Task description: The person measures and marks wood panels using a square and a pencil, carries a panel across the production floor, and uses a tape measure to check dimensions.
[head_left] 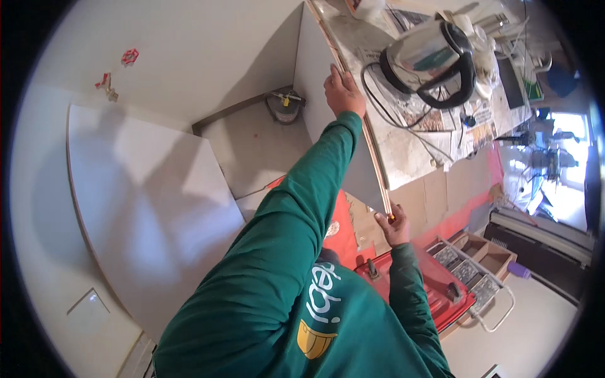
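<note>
A pale board (315, 82) stands on edge along the left side of a cluttered worktop (403, 170), its long thin edge facing up. My left hand (345, 93) is closed over that edge about midway along, with fingers bent across it. At the board's near end, my right hand (396, 228) has its thumb and fingers closed around a small orange-yellow object (391, 218), right beside the corner. Most of that object is hidden by the fingers, so its kind cannot be told. Both arms are in green sleeves, the left one stretched far forward.
A steel kettle (422, 53) with a black handle and cord stands on the worktop. Another large white panel (157, 208) leans at the left wall, below red valve handles (130, 57). A dark bucket (285, 107) sits in the corner. At right are a red case (422, 283) and wooden trays (485, 255).
</note>
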`<state>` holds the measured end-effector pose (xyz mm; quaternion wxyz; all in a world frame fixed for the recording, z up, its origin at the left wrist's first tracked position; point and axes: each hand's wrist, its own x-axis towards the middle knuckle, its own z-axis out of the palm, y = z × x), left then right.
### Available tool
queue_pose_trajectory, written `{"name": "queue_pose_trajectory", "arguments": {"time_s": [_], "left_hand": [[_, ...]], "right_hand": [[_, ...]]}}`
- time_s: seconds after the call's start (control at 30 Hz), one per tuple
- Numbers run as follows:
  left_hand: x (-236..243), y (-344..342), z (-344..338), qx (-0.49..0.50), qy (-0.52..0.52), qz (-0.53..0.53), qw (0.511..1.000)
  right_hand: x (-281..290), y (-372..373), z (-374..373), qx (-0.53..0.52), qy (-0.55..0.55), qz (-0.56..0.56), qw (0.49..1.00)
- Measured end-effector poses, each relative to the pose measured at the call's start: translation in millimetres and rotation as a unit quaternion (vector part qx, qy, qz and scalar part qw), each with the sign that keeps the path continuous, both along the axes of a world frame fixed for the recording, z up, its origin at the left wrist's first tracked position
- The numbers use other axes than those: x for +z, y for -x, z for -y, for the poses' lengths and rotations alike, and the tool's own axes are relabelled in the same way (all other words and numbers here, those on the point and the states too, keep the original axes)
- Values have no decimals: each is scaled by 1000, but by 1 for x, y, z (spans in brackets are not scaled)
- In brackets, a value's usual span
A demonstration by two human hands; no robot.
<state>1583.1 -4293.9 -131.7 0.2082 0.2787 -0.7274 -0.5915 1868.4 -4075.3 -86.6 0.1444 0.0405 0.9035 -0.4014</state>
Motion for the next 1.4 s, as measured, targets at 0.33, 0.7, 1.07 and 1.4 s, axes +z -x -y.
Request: {"name": "queue_pose_trajectory", "arguments": {"time_s": [0.33, 0.7, 1.07, 1.4], "left_hand": [[-3, 3, 0, -4, 5, 9, 1000], [-73, 38, 37, -117, 49, 11, 992], [-67, 50, 40, -73, -28, 21, 997], [-60, 51, 53, -112, 201, 95, 969]], "right_hand": [[-63, -64, -53, -369, 240, 14, 898], [-136, -168, -96, -387, 110, 130, 906], [-219, -354, -142, -474, 202, 210, 830], [-244, -352, -209, -433, 48, 244, 867]]}}
